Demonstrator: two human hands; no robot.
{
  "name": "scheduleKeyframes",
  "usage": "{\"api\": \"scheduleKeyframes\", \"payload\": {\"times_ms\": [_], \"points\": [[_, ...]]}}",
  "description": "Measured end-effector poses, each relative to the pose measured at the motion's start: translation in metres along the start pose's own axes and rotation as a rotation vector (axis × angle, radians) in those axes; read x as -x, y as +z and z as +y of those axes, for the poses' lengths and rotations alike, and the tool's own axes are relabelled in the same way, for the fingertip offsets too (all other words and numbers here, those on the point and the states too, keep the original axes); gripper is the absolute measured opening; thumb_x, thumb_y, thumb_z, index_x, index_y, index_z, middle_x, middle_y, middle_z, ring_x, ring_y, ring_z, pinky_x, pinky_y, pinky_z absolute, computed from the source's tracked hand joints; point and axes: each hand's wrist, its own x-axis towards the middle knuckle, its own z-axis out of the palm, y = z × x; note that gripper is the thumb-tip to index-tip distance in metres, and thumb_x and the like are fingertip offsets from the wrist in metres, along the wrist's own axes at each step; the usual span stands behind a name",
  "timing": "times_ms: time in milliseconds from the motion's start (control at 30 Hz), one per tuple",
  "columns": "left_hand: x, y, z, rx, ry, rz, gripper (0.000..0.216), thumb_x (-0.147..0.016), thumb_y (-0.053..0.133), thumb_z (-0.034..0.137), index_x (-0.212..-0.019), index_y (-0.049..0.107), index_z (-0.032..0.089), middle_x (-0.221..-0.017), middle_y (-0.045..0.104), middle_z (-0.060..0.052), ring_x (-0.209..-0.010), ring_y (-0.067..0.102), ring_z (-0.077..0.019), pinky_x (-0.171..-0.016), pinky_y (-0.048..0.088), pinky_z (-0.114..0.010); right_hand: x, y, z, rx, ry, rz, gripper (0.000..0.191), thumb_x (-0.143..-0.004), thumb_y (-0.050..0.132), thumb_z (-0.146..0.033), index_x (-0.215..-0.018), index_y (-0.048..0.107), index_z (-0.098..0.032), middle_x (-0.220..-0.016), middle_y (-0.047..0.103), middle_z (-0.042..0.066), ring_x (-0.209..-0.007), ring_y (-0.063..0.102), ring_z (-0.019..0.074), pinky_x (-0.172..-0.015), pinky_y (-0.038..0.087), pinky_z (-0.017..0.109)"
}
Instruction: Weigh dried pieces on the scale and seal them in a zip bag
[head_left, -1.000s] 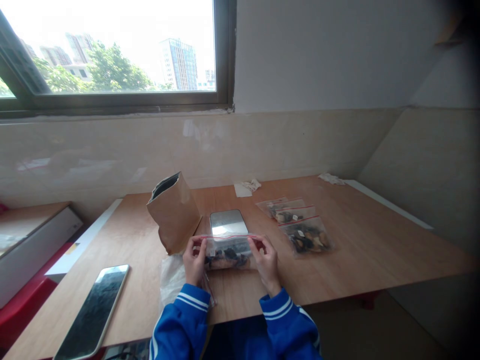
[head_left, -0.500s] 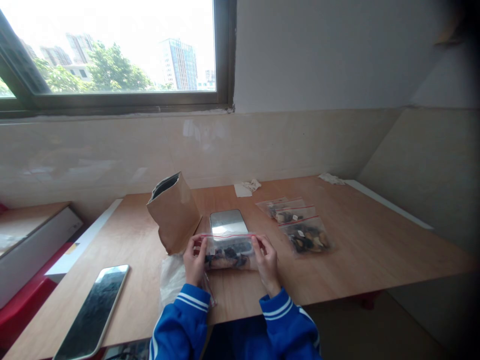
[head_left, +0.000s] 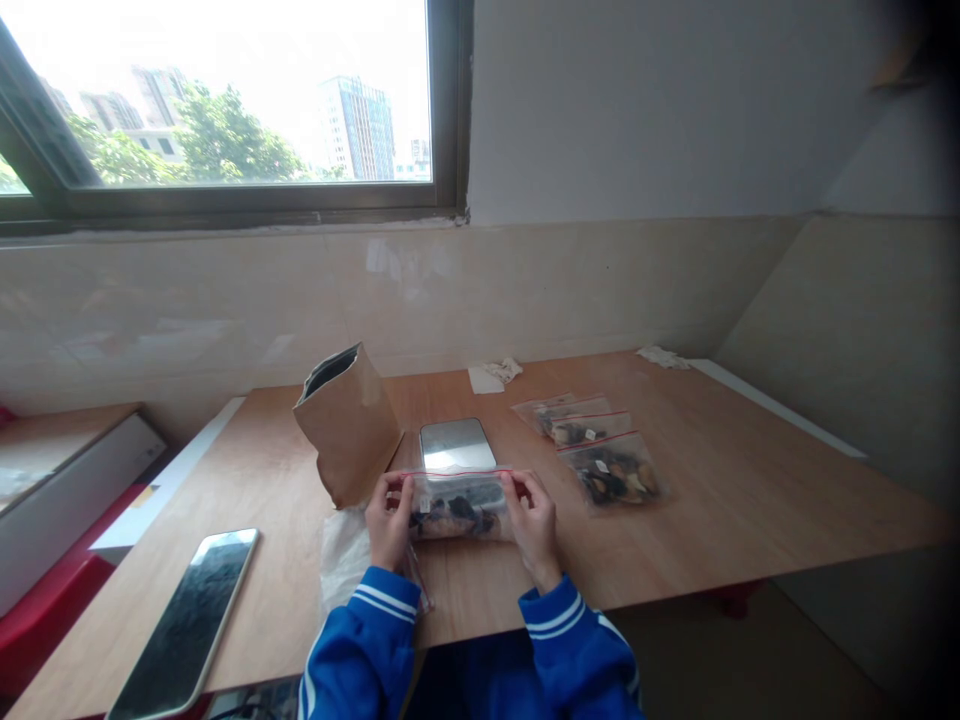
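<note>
A clear zip bag (head_left: pixel 459 512) with a red seal line lies across the front of the table, dark and pale pieces inside it. Its upper left corner is pinched by my left hand (head_left: pixel 390 520), and my right hand (head_left: pixel 532 525) grips the upper right corner. Just behind the bag is a flat silver scale-like plate (head_left: pixel 454 442), partly covered by it. Crumpled clear plastic bags (head_left: pixel 343 560) lie under and beside my left wrist. To the right, several filled zip bags (head_left: pixel 615 475) with red seals and small white labels rest on the table.
An open brown paper bag (head_left: pixel 352 425) stands at the left of the plate. A large phone (head_left: pixel 187 620) lies at the front left. White paper and a crumpled tissue (head_left: pixel 504 372) are by the wall, with another tissue (head_left: pixel 664 357) farther right.
Almost nothing differs. Both hands keep their hold on the zip bag, with only a slight shift of the fingers and of the pieces inside.
</note>
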Motion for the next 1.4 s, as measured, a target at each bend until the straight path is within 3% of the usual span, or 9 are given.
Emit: {"api": "scheduleKeyframes", "payload": {"times_ms": [200,400,933,1133,1233,1400], "points": [[-0.001,0.003,0.001,0.235,-0.073,-0.077,0.037,-0.075,0.066,0.044,-0.099,0.058,0.018,-0.086,0.064,-0.003,-0.076,0.061,-0.0147,-0.066,0.048,-0.024,0.001,0.001,-0.002,-0.103,0.103,-0.072,0.030,-0.084,0.056,-0.045,-0.086,0.065,-0.017,-0.083,0.061,0.004,-0.074,0.056,0.0165,-0.067,0.045,0.027],[-0.002,0.001,0.005,0.148,-0.076,-0.156,0.028,-0.074,0.067,0.042,-0.081,0.065,0.015,-0.074,0.063,-0.002,-0.071,0.058,-0.0143,-0.064,0.046,-0.023,0.000,0.001,-0.005,-0.100,0.087,-0.088,0.025,-0.080,0.063,-0.041,-0.082,0.064,-0.016,-0.075,0.054,0.000,-0.066,0.051,0.0133,-0.061,0.042,0.025],[-0.001,0.000,0.007,0.148,-0.078,-0.136,0.028,-0.071,0.070,0.040,-0.080,0.065,0.014,-0.072,0.065,-0.003,-0.067,0.059,-0.0145,-0.063,0.047,-0.024,0.000,0.000,0.002,-0.110,0.112,-0.087,0.023,-0.078,0.065,-0.040,-0.080,0.063,-0.017,-0.074,0.057,0.001,-0.065,0.052,0.0131,-0.060,0.043,0.025],[0.001,0.001,0.005,0.182,-0.089,-0.182,0.029,-0.076,0.065,0.043,-0.087,0.063,0.016,-0.081,0.065,-0.003,-0.078,0.061,-0.0167,-0.070,0.048,-0.025,0.002,0.002,-0.002,-0.280,0.227,-0.172,0.027,-0.078,0.064,-0.043,-0.087,0.060,-0.018,-0.079,0.063,0.002,-0.073,0.060,0.0158,-0.068,0.049,0.027],[0.002,0.002,0.007,0.191,-0.068,-0.225,0.029,-0.076,0.065,0.042,-0.092,0.062,0.017,-0.089,0.066,-0.004,-0.086,0.061,-0.0178,-0.077,0.047,-0.027,0.004,0.004,-0.004,-0.372,0.316,-0.227,0.036,-0.075,0.068,-0.044,-0.097,0.055,-0.019,-0.081,0.067,0.003,-0.072,0.064,0.0179,-0.065,0.053,0.030],[0.003,0.004,0.013,0.128,-0.069,-0.215,0.027,-0.071,0.070,0.040,-0.084,0.064,0.016,-0.081,0.066,-0.002,-0.078,0.060,-0.0161,-0.073,0.046,-0.026,0.005,0.007,0.000,-0.348,0.345,-0.243,0.037,-0.072,0.071,-0.044,-0.094,0.061,-0.017,-0.080,0.069,0.005,-0.071,0.067,0.0198,-0.063,0.056,0.031]]}}
